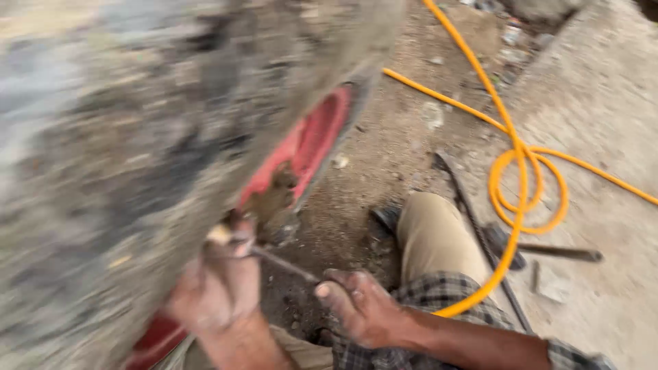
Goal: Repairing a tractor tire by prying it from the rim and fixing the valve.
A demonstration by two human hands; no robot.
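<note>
Muddy tyre (157, 137) blurs; both hands (288, 294) grip a thin metal rod (284, 264).

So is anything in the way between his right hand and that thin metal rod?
Nothing visible. The right hand has its fingertips right at one end of the thin rod, and the left hand is at the other end, by the red rim. The picture is blurry.

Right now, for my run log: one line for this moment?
left hand: gripping thin rod | right hand: at rod's end | big tyre, red rim | orange hose
</note>
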